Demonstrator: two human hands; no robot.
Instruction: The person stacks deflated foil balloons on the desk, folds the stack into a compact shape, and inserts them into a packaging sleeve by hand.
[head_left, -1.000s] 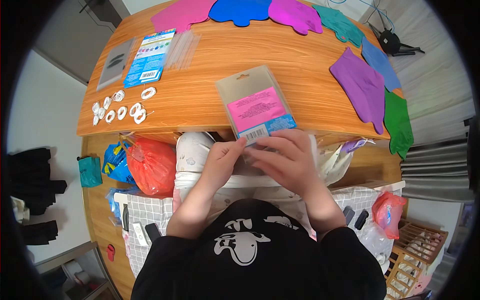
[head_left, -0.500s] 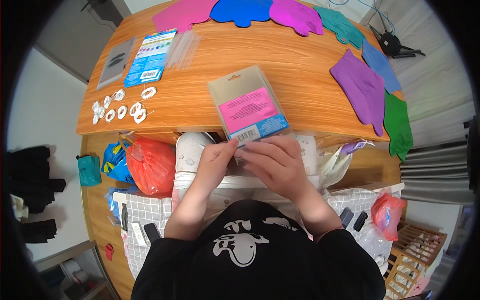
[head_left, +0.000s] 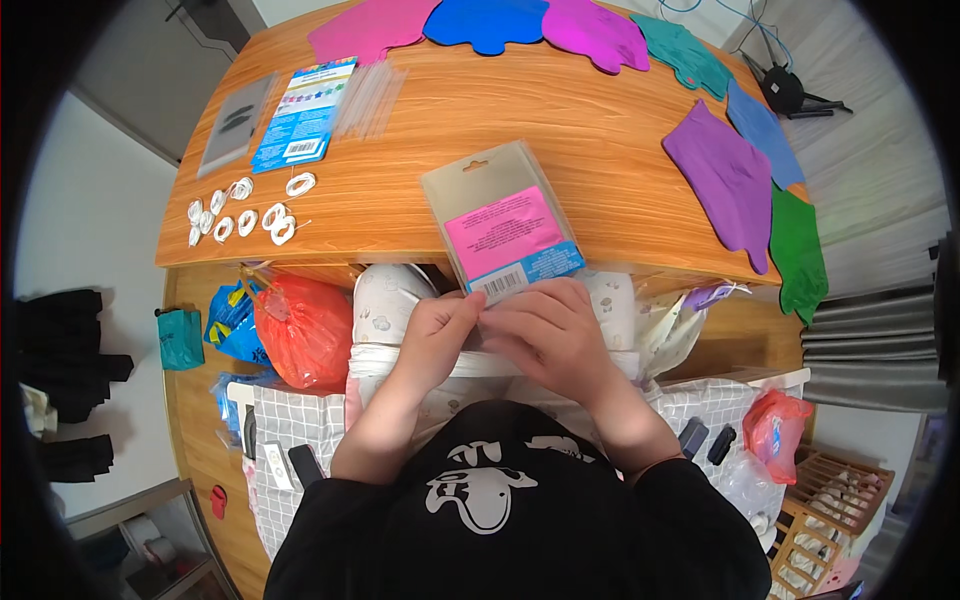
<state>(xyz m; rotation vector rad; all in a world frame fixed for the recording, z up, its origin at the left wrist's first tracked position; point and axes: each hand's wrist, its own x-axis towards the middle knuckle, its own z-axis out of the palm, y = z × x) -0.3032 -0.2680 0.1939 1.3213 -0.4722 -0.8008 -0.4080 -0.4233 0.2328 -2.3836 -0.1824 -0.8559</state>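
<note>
A clear plastic packet (head_left: 478, 196) leans over the table's front edge, its hanging hole at the far end. Inside it lie a brown-grey card, a pink printed label (head_left: 507, 232) and a blue strip with a barcode. My left hand (head_left: 440, 330) pinches the near left corner of the packet between thumb and fingers. Bent over the near edge of the same packet, my right hand (head_left: 553, 325) has its fingers together on the plastic; the fingertips are slightly blurred. What lies beneath those fingers is hidden.
Several white string coils (head_left: 247, 222) lie at the table's left, below blue printed cards (head_left: 300, 115), clear sleeves (head_left: 368, 100) and a clear bag (head_left: 236, 122). Coloured flat pieces (head_left: 720, 180) line the far and right edges. A red bag (head_left: 305, 330) hangs below the table.
The packet has shifted slightly right and toward me. My right-hand fingers have moved a little along its near edge, while my left hand keeps its pinch.
</note>
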